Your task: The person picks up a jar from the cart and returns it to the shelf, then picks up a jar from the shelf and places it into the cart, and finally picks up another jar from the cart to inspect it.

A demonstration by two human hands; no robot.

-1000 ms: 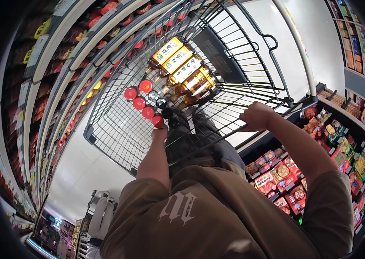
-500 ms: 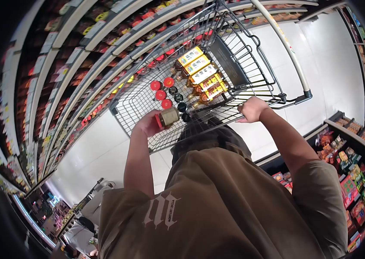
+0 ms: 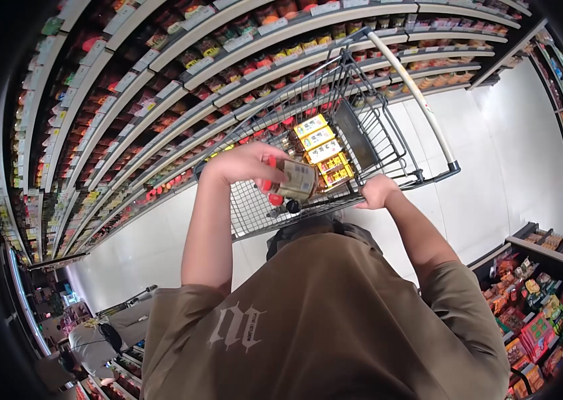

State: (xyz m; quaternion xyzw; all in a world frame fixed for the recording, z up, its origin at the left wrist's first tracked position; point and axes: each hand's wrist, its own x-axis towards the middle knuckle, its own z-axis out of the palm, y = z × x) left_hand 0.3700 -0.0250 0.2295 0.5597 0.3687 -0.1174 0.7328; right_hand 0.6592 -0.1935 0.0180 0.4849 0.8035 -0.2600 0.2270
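Observation:
My left hand [image 3: 251,164] is closed around a jar [image 3: 300,180] with a red lid and a pale label, held tilted on its side above the shopping cart [image 3: 248,212]. My right hand [image 3: 379,192] is wrapped on the cart's near side rim, below the handle end. Inside the basket, several bottles [image 3: 321,148] with yellow and white labels lie side by side. A red-lidded jar [image 3: 275,199] and a dark-capped container [image 3: 293,206] show just beneath the held jar, which hides others behind it.
Long store shelves [image 3: 181,80] packed with jars and packets curve along the far and left side. The cart's pale handle [image 3: 415,93] is at upper right. Low displays of packaged food [image 3: 538,327] stand at lower right. Another person [image 3: 105,337] is at lower left.
My left hand has lifted the jar and moved it right, toward the labelled bottles. My right hand stays on the cart rim. The view has shifted, showing more shelf.

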